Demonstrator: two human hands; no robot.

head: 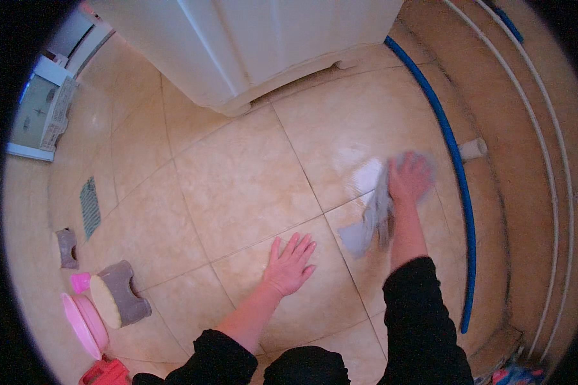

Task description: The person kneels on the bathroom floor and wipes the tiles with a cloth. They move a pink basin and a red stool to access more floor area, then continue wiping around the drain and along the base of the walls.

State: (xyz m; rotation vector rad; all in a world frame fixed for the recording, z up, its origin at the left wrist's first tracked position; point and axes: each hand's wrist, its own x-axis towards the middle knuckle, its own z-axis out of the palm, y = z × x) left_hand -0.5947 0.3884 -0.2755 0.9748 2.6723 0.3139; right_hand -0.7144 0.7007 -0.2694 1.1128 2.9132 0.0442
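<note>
My left hand [291,269] rests flat on the beige tiled floor [231,183], fingers apart and nothing under it that I can see. A wrinkled grey cloth [380,211] lies under my right hand [411,178], which presses it against the tiles with spread fingers. That hand and the cloth around it are blurred. Wet-looking shine shows on the tiles beside the cloth. Just right of my right hand runs a blue hose [455,144] along the floor near the wall.
A large white appliance or cabinet [269,43] stands ahead. A white pipe stub [474,148] comes from the wall, with thin white pipes [544,134] along it. To the left are a grey stool [125,293], a pink basin [84,325], a pink cup [81,282] and a floor grate [90,208].
</note>
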